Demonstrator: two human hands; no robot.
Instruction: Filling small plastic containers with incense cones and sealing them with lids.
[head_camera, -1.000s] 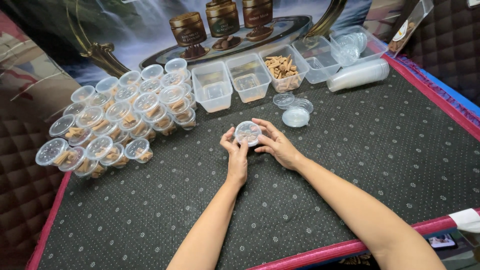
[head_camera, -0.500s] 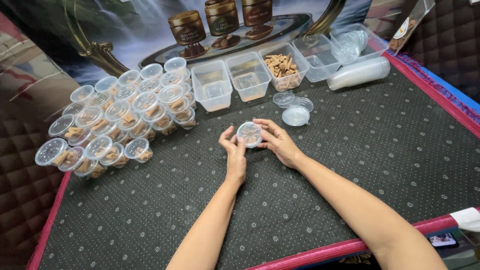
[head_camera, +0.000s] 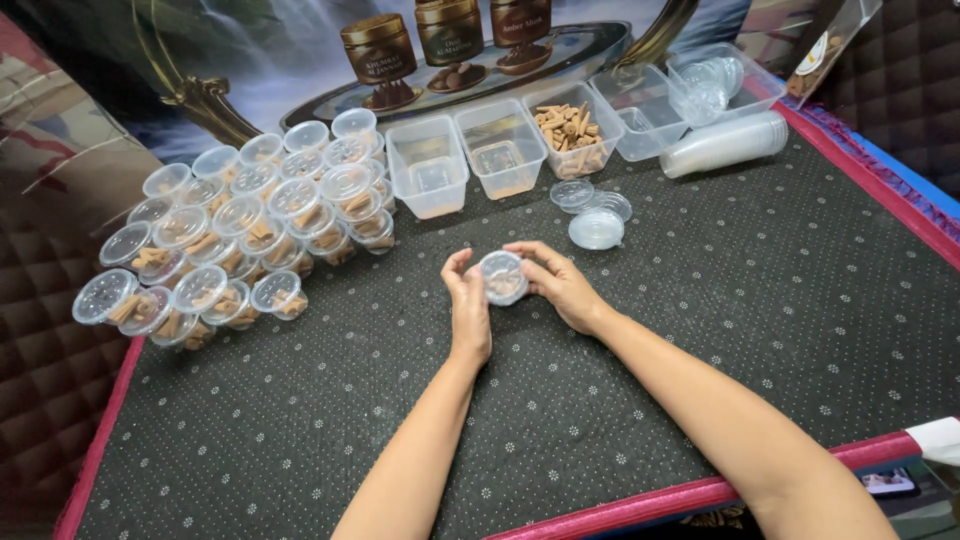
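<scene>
My left hand and my right hand both grip one small round clear plastic cup with a lid, holding brown sticks, just above the dark dotted mat. Fingers of both hands press around its rim. Loose clear lids lie just beyond my right hand. A cluster of several filled, lidded cups sits to the left.
Several clear rectangular tubs line the back; one tub holds brown sticks. A stack of empty cups lies on its side at back right. Dark jars stand on a tray behind. A red border edges the mat.
Both hands have stayed on the cup in nearly the same spot; the fingers shifted slightly around the lid.
</scene>
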